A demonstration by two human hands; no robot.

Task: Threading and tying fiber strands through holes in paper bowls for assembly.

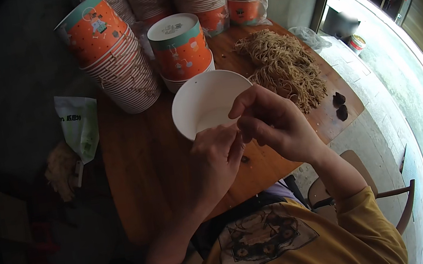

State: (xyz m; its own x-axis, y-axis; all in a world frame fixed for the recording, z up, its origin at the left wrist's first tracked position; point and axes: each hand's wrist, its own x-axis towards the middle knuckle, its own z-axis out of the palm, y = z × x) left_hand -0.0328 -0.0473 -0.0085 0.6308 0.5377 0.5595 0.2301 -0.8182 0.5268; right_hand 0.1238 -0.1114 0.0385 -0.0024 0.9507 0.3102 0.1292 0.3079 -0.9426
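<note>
My left hand (215, 150) is at the near rim of a white paper tub (200, 95), its fingers curled together; whatever they hold is hidden. Right beside it, my right hand (276, 125) bends its index finger and thumb toward each other, close to the left fingertips. Anything between them is too small to make out. The tub is tilted with its opening toward me, and the visible part of its inside is plain white. A heap of thin tan noodle strands (287, 69) lies just beyond my right hand.
An upside-down orange tub (181, 54) stands behind the white one, left of it a leaning tub stack (123, 74). Plastic-wrapped stacks (203, 2) line the back. Two dark lumps (340, 105) lie near the wooden table's (146, 169) right edge. A green-white bag (79, 124) is off its left side.
</note>
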